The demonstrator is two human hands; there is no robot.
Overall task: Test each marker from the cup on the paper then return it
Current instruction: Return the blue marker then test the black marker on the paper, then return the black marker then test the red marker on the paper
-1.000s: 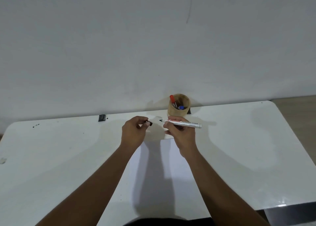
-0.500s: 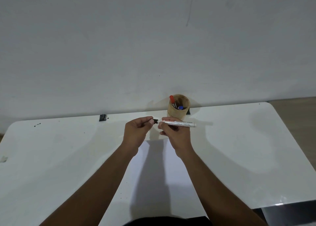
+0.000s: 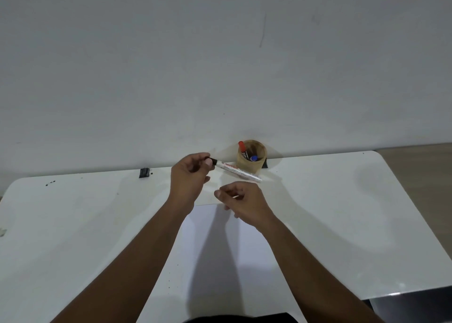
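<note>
Between my left thumb and fingers I pinch the capped end of the marker [image 3: 238, 172]; its white barrel slants away from the grip to the right, above the table [image 3: 342, 200], just in front of the cup [image 3: 252, 166]. My left hand [image 3: 189, 178] is clamped on it. My right hand [image 3: 244, 204] hangs below the barrel, loosely curled, holding nothing I can see. Beneath both hands lies the paper [image 3: 244, 249]. Red and blue markers stand in the cup.
</note>
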